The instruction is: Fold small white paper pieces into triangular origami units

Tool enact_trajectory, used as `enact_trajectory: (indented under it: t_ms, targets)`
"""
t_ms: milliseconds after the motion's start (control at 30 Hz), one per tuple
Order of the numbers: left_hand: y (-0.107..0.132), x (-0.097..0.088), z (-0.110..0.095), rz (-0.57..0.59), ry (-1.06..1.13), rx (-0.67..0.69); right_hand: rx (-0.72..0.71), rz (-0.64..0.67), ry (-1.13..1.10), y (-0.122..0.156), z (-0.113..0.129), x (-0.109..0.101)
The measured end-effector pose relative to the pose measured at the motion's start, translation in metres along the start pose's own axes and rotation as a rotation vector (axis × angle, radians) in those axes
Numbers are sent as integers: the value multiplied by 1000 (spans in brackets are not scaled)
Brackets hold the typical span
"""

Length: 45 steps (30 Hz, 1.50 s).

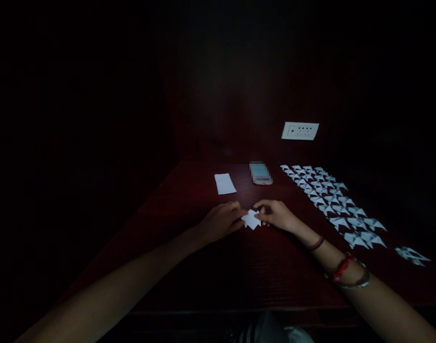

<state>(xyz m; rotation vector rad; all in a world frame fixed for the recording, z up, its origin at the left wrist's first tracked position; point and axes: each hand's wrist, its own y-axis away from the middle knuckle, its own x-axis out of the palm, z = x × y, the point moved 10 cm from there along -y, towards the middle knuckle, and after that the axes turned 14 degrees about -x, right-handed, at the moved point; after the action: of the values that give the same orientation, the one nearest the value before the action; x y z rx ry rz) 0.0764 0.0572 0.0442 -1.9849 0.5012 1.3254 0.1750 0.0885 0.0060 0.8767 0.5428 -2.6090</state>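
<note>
While the left hand (221,221) holds the left side of a small folded white paper (252,219), the right hand (278,215) holds its right side. The left fingers are pinched on the edge, and the right thumb presses on the top with the other fingers bent close by. The paper has pointy corners, a bit like a star, and it is between the 2 hands, over the middle of the dark red worktop (203,271). I cannot tell if it touches the worktop. A ring (233,205) is on the left hand. On the right arm are a thin band (316,243), a red bracelet (342,268) and a bangle (365,277).

Just past the left hand lies a small stack of white paper sheets (225,184). To the right of it lies a phone (261,174), its screen covered by blurry squares. On the right side, many folded paper shapes (341,208) lie in slanting rows. 1 more paper bundle (413,256) lies near them, closer to the front. Up past the far edge is a white socket panel (300,131).
</note>
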Motion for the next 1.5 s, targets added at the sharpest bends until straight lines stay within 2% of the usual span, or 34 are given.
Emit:
enact_trajectory:
  t_ms: [100,167,300,433,600,733,1167,1367,1500]
  targets:
    - [7,12,-15,74,-78,179,-76,37,247,0,9,-4]
    - [9,17,-17,103,-77,229,-135,51,352,0,15,-5]
    - [7,19,-13,114,-42,222,-260,61,438,0,24,-3]
    - [5,21,-11,141,-28,214,-359,148,483,1,30,7]
    - [7,21,-13,151,-71,258,-443,204,537,5,36,6]
    - [9,21,-13,159,-95,286,-520,300,515,12,48,9]
    - [11,19,-10,130,-59,330,-549,411,544,21,59,13]
    - [9,13,-7,103,-47,312,-532,462,406,23,59,12]
    - [10,13,-10,109,-72,288,-501,409,437,21,58,10]
